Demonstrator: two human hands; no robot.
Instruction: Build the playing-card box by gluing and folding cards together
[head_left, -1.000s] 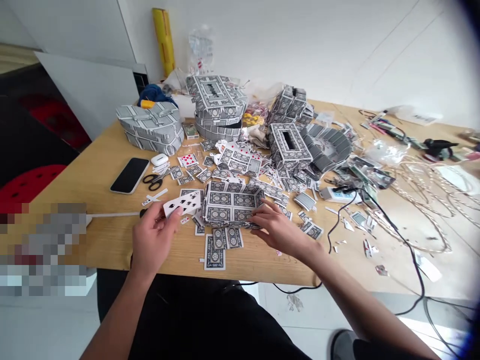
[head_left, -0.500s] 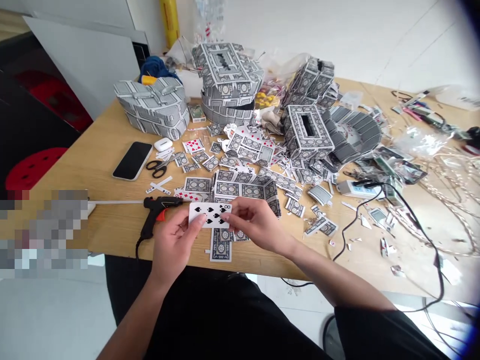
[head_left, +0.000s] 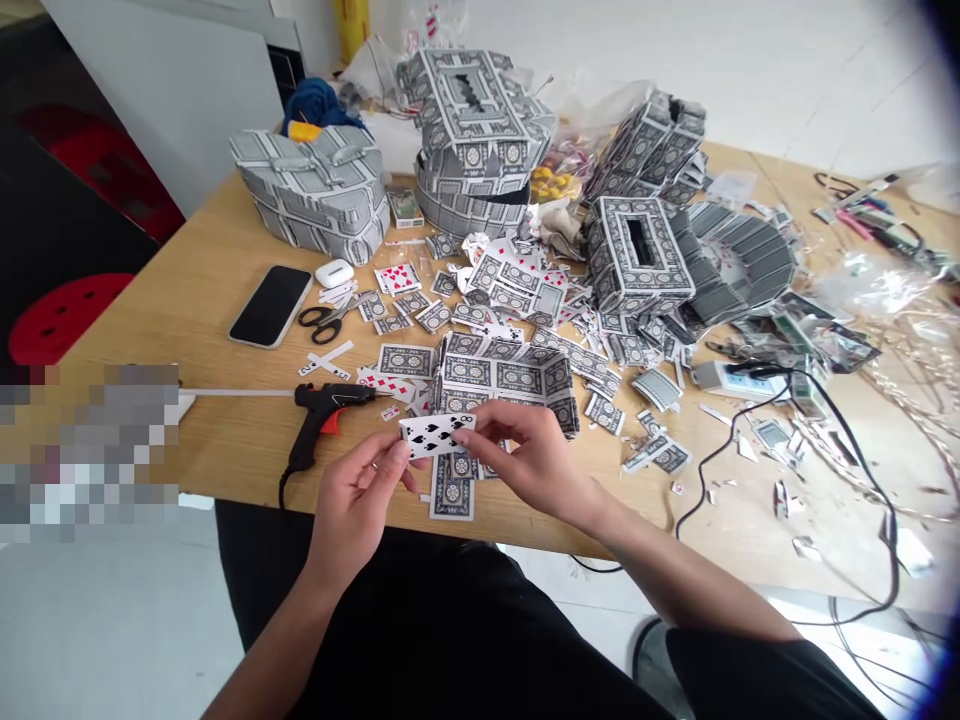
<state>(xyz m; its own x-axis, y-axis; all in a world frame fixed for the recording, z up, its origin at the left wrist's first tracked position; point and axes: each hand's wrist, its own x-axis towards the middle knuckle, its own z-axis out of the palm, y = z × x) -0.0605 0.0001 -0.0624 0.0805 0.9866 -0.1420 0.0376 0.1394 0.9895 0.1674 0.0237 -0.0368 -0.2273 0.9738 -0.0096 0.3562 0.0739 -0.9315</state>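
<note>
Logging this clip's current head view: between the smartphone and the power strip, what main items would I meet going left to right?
Smartphone → black hot glue gun → eight of spades → right hand → box with a rectangular slot → power strip.

The card [head_left: 435, 438] is white with black spades. At its nine o'clock, a black glue gun [head_left: 309, 430]; at two, an open box [head_left: 507, 376] patterned grey-and-white.

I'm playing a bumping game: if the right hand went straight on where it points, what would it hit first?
The eight of spades that the right hand touches; past it, probably the left hand, though depth is unclear.
</note>
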